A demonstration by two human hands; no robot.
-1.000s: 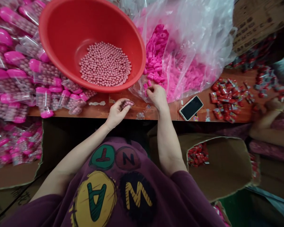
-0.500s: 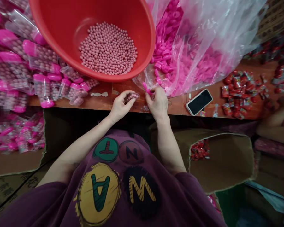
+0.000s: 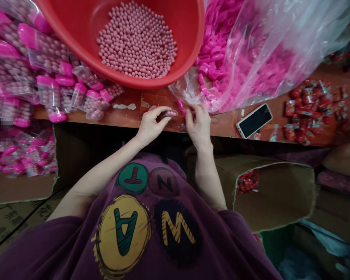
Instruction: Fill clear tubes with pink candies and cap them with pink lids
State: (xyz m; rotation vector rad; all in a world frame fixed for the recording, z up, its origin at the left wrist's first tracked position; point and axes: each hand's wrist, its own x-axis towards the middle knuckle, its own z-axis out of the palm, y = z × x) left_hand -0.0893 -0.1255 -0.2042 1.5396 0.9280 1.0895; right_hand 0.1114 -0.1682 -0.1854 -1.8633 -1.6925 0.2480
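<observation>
My left hand (image 3: 152,123) is closed round a small clear container filled with pink beads (image 3: 169,113), its bead-filled end pointing right. Opposite it, my right hand (image 3: 198,123) pinches a bright pink plastic cap (image 3: 181,107) between thumb and fingers. A short gap separates the cap from the container. Behind my hands stands a red basin (image 3: 189,62) with a heap of pink beads (image 3: 137,42) in it. A clear plastic bag (image 3: 251,70) full of loose pink caps (image 3: 214,50) lies open beyond my right hand.
Filled, pink-capped containers (image 3: 51,95) pile up at the left. On the table (image 3: 125,116) lie a phone (image 3: 254,120) and small red packets (image 3: 306,112). Cardboard boxes (image 3: 280,194) stand below the table edge. Another person's arm (image 3: 342,157) shows at far right.
The view has shifted, so the basin and bag appear higher and further right. My right hand has turned the pink cap more upright, and the cap sits clear of the bag's opening.
</observation>
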